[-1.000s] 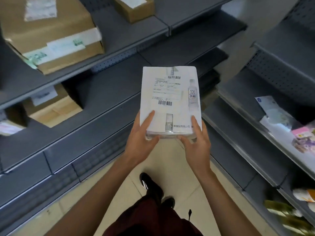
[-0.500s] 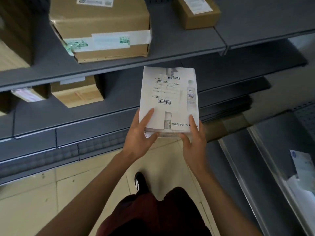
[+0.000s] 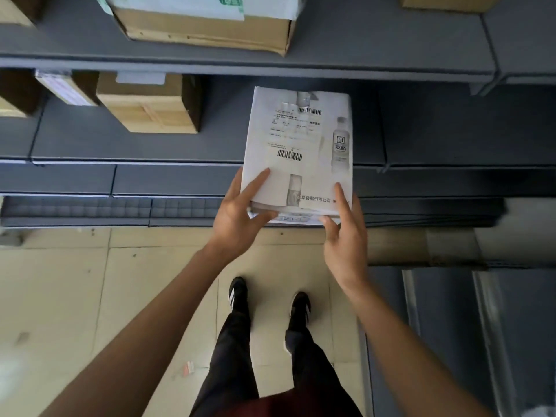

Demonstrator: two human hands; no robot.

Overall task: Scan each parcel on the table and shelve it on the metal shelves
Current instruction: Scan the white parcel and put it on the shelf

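I hold a flat white parcel (image 3: 301, 145) with barcodes, printed labels and a bottle picture in front of the grey metal shelves (image 3: 210, 145). My left hand (image 3: 237, 215) grips its near left corner, thumb on top and fingers underneath. My right hand (image 3: 343, 236) grips the near right corner the same way. The parcel's far half lies over the middle shelf level, to the right of the boxes there. Whether it touches the shelf I cannot tell.
A big cardboard box (image 3: 207, 22) sits on the upper shelf. Two smaller cardboard boxes (image 3: 150, 106) stand on the middle shelf at left. Another grey shelf unit (image 3: 466, 326) runs along the right. My feet (image 3: 267, 299) stand on beige floor tiles.
I have turned to face the left shelf unit squarely and stepped closer. Both hands have carried the parcel forward over the middle shelf, still gripping its near corners.
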